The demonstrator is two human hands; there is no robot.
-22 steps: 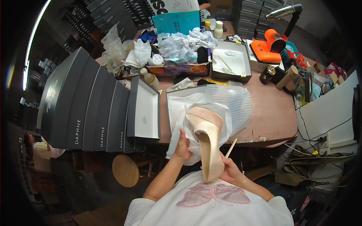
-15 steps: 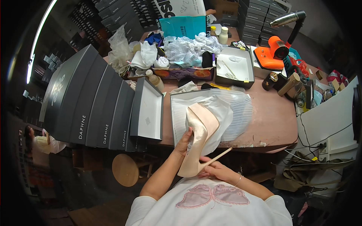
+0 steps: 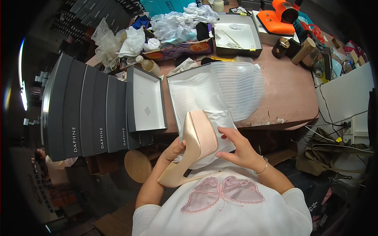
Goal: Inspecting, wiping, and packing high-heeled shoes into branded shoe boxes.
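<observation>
A beige satin high-heeled shoe (image 3: pixel 190 138) is held close to my body, its pointed toe toward the table and its thin heel toward my shirt. My left hand (image 3: pixel 173 151) grips the shoe along its left side; part of the fingers is hidden behind it. To the right of the shoe's toe, my right hand (image 3: pixel 241 151) is apart from it, thumb and fingers spread with nothing between them. Beyond the shoe lies a shoebox lined with white tissue paper (image 3: pixel 193 91), and a sheet of translucent ribbed wrapping (image 3: pixel 242 90) spills over its right side.
Dark grey shoeboxes (image 3: pixel 92 114) stand in a row at the left, beside an upright white-lined box part (image 3: pixel 145 100). Crumpled paper (image 3: pixel 173 25) fills a carton behind. An orange device (image 3: pixel 275 17) and a black jar (image 3: pixel 280 48) stand at the far right of the pink table (image 3: pixel 289 92).
My right hand has left the heel and moved up beside the toe, opening. The shoe has shifted slightly left and toward me, still in my left hand. The view has tilted downward.
</observation>
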